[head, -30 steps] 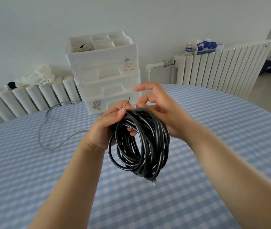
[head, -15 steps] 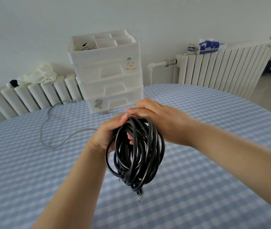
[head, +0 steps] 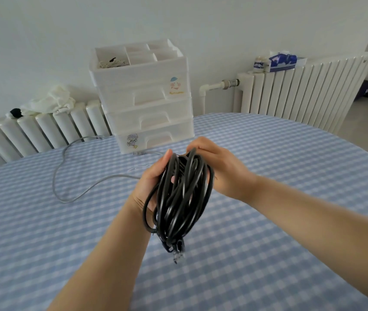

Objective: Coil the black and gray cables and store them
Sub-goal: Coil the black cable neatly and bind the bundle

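Black cable coil (head: pixel 182 198) between both hands, above open tablecloth (head: pixel 268 232).

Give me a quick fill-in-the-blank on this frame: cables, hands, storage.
1. Both hands, left hand and right hand, hold the coiled ____ cable above the table.
2. The gray cable lies loose on the checked ____.
3. The white drawer unit stands on the table with all its drawers ____.
4. The connector hangs at the ____ of the coil.

Missing words: black; tablecloth; closed; bottom
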Demonstrator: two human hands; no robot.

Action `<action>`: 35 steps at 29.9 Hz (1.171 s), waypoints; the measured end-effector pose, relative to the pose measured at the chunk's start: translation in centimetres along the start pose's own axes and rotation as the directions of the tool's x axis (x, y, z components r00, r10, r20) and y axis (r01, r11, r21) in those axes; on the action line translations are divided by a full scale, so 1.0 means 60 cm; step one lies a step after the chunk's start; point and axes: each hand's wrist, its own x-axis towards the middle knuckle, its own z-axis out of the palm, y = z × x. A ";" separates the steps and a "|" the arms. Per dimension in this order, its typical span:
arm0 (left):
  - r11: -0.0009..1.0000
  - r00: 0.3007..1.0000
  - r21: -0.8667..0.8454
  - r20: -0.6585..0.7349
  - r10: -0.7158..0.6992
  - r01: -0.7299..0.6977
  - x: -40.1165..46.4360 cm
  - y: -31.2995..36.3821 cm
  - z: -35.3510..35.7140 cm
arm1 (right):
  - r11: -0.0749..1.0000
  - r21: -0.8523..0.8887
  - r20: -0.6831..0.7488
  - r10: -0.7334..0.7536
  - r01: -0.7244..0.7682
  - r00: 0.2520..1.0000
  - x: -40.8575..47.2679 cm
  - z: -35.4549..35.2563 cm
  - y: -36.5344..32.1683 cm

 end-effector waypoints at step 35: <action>0.524 0.935 0.816 -0.341 0.099 0.242 -0.001 0.053 0.021 | 0.778 -0.591 0.325 -0.012 0.213 0.946 0.019 -0.031 0.014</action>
